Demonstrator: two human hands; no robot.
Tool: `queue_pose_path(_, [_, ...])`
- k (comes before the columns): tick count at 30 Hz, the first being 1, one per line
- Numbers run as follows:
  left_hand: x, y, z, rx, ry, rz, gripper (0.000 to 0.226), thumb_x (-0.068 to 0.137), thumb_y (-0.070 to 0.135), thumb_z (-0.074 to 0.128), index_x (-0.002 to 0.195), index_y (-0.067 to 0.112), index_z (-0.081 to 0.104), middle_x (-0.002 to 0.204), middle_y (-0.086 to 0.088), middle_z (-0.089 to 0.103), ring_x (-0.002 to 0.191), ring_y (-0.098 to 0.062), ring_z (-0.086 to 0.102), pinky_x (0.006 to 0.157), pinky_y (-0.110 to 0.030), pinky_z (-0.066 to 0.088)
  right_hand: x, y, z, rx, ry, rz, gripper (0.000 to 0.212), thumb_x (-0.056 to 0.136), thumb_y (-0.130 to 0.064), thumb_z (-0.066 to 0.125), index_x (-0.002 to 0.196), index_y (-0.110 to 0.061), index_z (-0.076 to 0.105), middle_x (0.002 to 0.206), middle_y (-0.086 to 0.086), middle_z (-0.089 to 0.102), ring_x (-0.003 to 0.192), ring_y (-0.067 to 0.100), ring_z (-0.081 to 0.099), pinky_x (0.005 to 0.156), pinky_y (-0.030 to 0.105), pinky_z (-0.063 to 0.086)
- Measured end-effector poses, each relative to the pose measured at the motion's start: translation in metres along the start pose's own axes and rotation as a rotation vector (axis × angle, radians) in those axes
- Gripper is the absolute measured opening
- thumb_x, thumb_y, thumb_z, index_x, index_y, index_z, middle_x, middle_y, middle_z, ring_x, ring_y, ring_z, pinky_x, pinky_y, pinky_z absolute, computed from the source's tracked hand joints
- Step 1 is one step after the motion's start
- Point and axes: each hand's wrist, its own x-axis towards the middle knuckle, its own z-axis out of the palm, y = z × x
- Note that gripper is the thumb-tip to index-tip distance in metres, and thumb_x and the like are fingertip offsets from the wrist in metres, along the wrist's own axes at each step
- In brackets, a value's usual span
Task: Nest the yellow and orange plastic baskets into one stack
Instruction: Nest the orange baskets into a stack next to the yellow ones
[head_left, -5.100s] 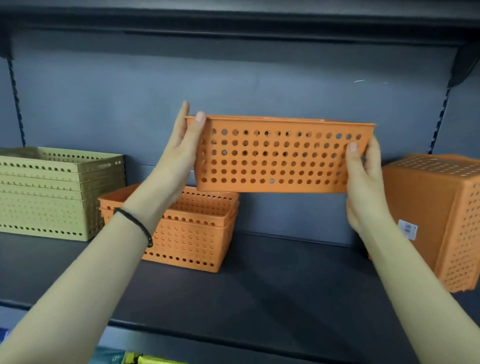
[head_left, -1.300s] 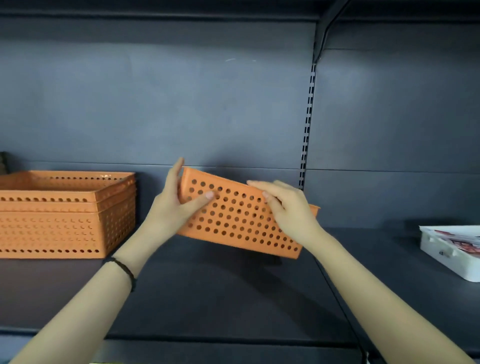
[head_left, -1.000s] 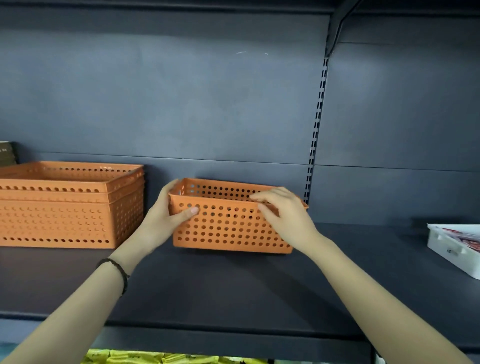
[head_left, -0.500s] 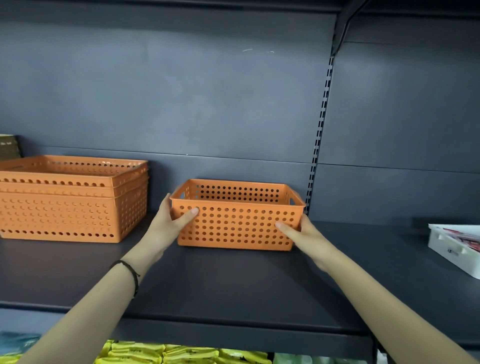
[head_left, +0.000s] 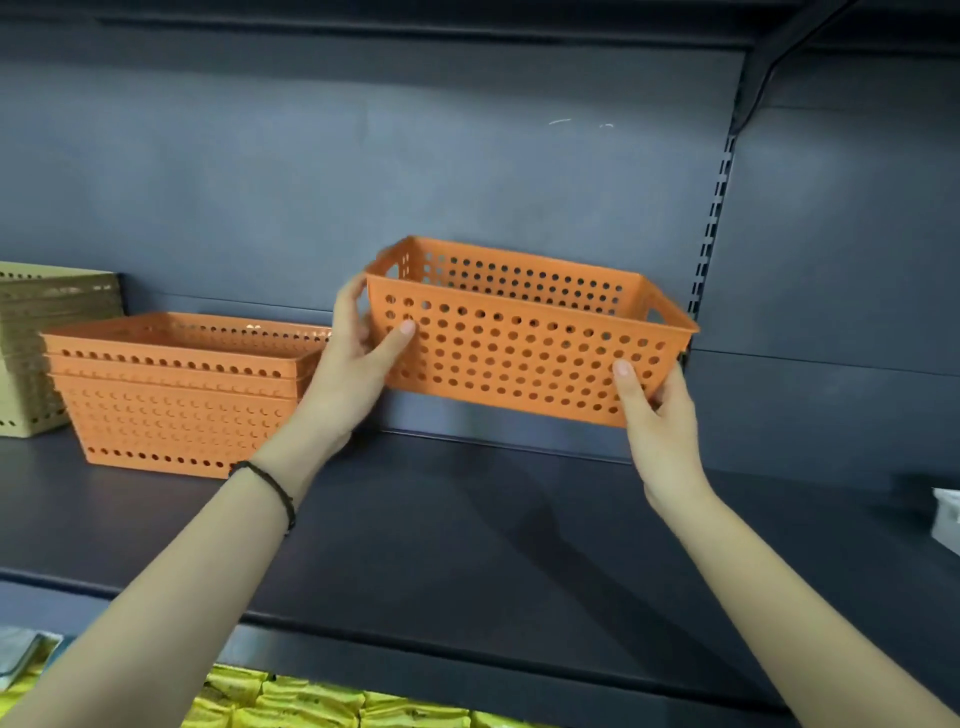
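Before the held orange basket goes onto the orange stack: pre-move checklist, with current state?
1. Grip: left hand and right hand each hold an end of the orange basket. Ok.
2. Clear of the shelf: basket is lifted off it. Ok.
3. Orientation: opening faces up, but the basket tilts down to the right. Not ok, level it first.
4. Target: orange stack sits upright, top basket looks empty. Ok.
5. Path left: nothing between basket and stack except the left hand itself. Ok.
6. Size match with the stack: cannot tell; the stack looks wider.
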Motion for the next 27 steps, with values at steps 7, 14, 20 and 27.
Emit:
queue_pose_path(7, [0.025, 0.035, -0.089, 0.097, 0.042, 0.128, 0.048, 0.101, 0.005, 0.046, 0.145, 0.018, 0.032, 0.124, -0.006, 0.062, 0.104, -0.004, 0.065, 0.078, -0.021, 0.054, 0.014, -0.031, 0.091, 0.081, -0.038, -0.044, 0.040, 0.094, -0.041, 0.059, 0.132, -0.029, 0.053, 0.121, -0.014, 0.066, 0.110, -0.001, 0.062, 0.098, 0.028, 0.048])
queue_pose_path(14, [0.048, 0.027, -0.186, 0.157, 0.066, 0.087, 0.048, 0.102, 0.009, 0.044, 0.147, 0.019, 0.030, 0.107, 0.007, 0.067, 0.086, 0.003, 0.068, 0.063, -0.014, 0.052, 0.004, -0.042, 0.193, 0.122, -0.056, -0.034, 0.036, 0.093, -0.039, 0.060, 0.127, -0.029, 0.057, 0.118, -0.012, 0.069, 0.109, 0.002, 0.064, 0.100, 0.036, 0.050])
queue_pose_path(20, [0.060, 0.006, -0.265, 0.175, 0.088, 0.027, 0.051, 0.102, 0.014, 0.045, 0.148, 0.021, 0.023, 0.108, 0.005, 0.066, 0.082, 0.003, 0.069, 0.061, -0.014, 0.053, -0.007, -0.054, 0.265, 0.079, -0.083, -0.065, 0.040, 0.092, -0.039, 0.061, 0.131, -0.029, 0.055, 0.114, -0.016, 0.069, 0.104, -0.004, 0.064, 0.094, 0.027, 0.051])
queue_pose_path(27, [0.072, -0.027, -0.335, 0.273, 0.063, -0.065, 0.042, 0.101, 0.020, 0.050, 0.138, 0.024, 0.031, 0.110, -0.006, 0.067, 0.092, -0.010, 0.071, 0.082, -0.033, 0.057, -0.023, -0.055, 0.323, -0.038, -0.083, -0.059, 0.054, 0.089, -0.047, 0.062, 0.139, -0.032, 0.048, 0.116, -0.016, 0.068, 0.106, -0.002, 0.063, 0.088, 0.021, 0.051])
